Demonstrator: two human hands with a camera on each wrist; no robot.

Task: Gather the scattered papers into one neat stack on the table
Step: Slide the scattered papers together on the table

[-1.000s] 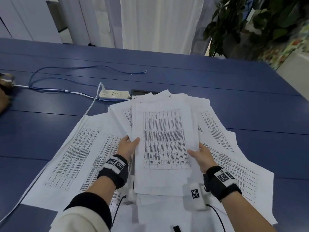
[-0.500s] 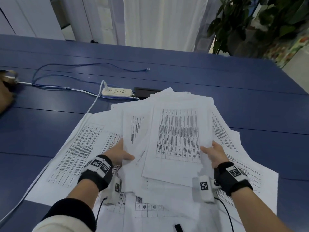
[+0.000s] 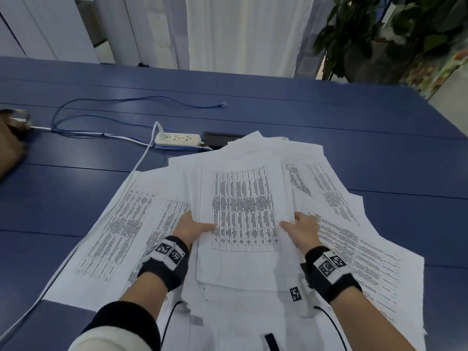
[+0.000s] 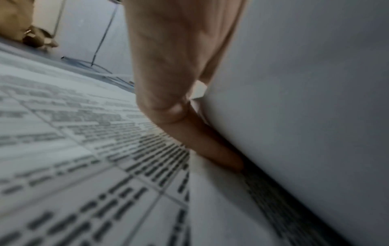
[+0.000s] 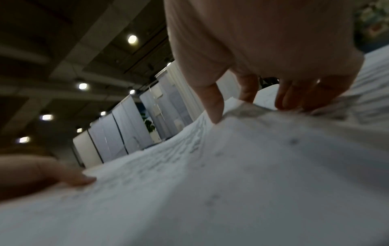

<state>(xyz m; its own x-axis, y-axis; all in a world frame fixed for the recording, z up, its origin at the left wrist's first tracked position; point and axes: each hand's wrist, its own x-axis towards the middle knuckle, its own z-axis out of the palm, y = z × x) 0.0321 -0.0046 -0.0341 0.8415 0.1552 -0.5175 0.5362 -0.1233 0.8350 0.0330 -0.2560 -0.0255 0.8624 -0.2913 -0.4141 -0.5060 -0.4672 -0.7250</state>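
Observation:
A bundle of printed sheets (image 3: 243, 214) with tables on them is held between both hands above the spread of paper. My left hand (image 3: 193, 225) grips its left edge, thumb on top and fingers underneath; the underside of the bundle (image 4: 305, 99) fills the left wrist view beside my left fingers (image 4: 179, 93). My right hand (image 3: 301, 228) grips the right edge, thumb on top and fingers (image 5: 294, 96) curled at the edge of the paper (image 5: 210, 174). More loose sheets lie fanned out on the blue table (image 3: 329, 110): some at the left (image 3: 121, 224), some at the right (image 3: 354, 249).
A white power strip (image 3: 177, 139) with its white cable (image 3: 141, 160) lies just beyond the papers, next to a black cable hatch (image 3: 217, 136). A blue cable (image 3: 139, 101) loops across the table's far left. A brown object (image 3: 11, 138) sits at the left edge. A potted plant (image 3: 379, 34) stands behind.
The top sheets had slid apart to the right half a second ago; now both hands have drawn them back into one squared bundle at the middle. My left hand moved right, back to the bundle's edge.

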